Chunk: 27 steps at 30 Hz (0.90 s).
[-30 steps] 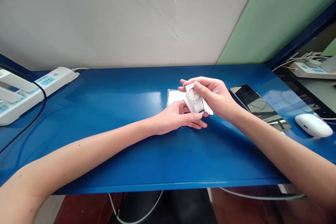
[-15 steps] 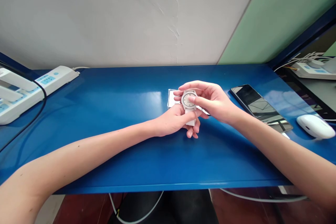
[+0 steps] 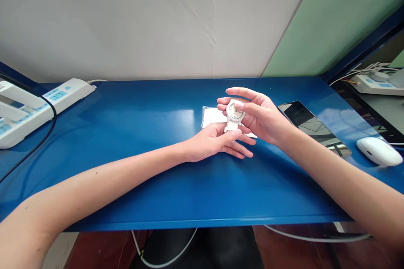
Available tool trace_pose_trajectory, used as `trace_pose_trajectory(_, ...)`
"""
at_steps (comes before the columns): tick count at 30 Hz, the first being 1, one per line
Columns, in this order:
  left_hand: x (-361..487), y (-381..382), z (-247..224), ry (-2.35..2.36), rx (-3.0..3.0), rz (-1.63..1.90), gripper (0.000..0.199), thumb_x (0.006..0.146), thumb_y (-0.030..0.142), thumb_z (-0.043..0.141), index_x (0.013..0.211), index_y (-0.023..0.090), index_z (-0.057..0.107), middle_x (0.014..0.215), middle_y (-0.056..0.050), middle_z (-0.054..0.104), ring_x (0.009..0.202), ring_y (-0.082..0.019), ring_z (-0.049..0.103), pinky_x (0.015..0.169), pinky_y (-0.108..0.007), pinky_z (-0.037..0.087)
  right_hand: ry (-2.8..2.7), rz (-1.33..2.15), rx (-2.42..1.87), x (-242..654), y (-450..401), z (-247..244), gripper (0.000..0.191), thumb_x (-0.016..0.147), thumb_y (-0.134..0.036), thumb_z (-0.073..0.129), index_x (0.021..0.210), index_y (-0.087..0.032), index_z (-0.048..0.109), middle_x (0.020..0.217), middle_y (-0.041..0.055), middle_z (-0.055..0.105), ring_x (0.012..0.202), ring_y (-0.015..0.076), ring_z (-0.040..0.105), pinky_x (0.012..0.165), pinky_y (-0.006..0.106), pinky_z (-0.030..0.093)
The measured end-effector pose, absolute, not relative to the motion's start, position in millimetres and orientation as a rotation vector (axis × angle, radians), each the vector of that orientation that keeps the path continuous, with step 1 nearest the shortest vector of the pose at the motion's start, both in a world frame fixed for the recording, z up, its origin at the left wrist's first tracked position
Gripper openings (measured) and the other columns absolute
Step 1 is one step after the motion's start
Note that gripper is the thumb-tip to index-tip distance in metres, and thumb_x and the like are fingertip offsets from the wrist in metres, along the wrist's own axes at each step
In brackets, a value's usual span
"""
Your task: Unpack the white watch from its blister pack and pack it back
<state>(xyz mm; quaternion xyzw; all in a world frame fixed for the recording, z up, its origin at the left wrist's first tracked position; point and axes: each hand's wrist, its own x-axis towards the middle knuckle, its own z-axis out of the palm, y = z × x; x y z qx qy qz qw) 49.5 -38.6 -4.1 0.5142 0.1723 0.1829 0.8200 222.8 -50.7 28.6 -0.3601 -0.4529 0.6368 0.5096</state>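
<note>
A white wristwatch (image 3: 235,112) with a round pale dial is held up between both hands. My left hand (image 3: 217,141) pinches the lower strap between thumb and forefinger, its other fingers spread to the right. At the watch case, my right hand (image 3: 260,115) has its thumb on the dial and fingers behind, gripping it from the right. Behind the hands a white packet in clear wrap (image 3: 211,115) lies on the blue table (image 3: 142,134), partly covered by them.
A dark phone (image 3: 312,126) lies right of the hands, with a white mouse-like rounded object (image 3: 379,151) beyond it. On the left stands a white power strip (image 3: 67,94) with a black cable. Another power strip (image 3: 375,85) sits at the far right.
The watch has moved up and slightly right, and tilted. My right hand has risen with it. My left hand's lower fingers have stretched out to the right, and more of the packet shows.
</note>
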Motion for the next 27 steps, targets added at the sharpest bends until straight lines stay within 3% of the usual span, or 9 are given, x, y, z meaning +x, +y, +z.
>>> trace_pose_trajectory(6, 48.9, -38.2, -7.5, 0.339, 1.098, 0.358, 0.044, 0.093, 0.05, 0.065, 0.116, 0.013, 0.066, 0.105, -0.016, 0.075, 0.098, -0.024, 0.074, 0.092, -0.041, 0.056, -1.022, 1.603, -0.83, 226.9, -46.4, 26.6, 0.027, 0.084, -0.017, 0.063, 0.109, -0.023, 0.072, 0.105, 0.004, 0.079, 0.101, 0.0218, 0.074, 0.089, 0.037, 0.06)
trace_pose_trajectory(17, 49.0, -38.2, -5.7, 0.356, 1.092, 0.324, 0.045, 0.09, 0.051, 0.069, 0.114, 0.013, 0.067, 0.102, -0.015, 0.076, 0.094, -0.024, 0.075, 0.09, -0.041, 0.057, -1.007, 1.75, -0.794, 226.6, -49.4, 34.2, 0.028, 0.084, -0.031, 0.061, 0.109, -0.024, 0.072, 0.103, 0.0037, 0.079, 0.101, 0.025, 0.073, 0.093, 0.043, 0.057)
trace_pose_trajectory(27, 49.6, -37.4, -5.6, 0.355, 1.093, 0.325, 0.043, 0.092, 0.05, 0.066, 0.114, 0.013, 0.064, 0.1, -0.013, 0.075, 0.092, -0.023, 0.075, 0.088, -0.039, 0.058, -0.946, 1.764, -0.803, 227.0, -49.3, 34.0, 0.027, 0.086, -0.033, 0.059, 0.107, -0.023, 0.072, 0.099, 0.0034, 0.077, 0.091, 0.0211, 0.072, 0.064, 0.029, 0.059)
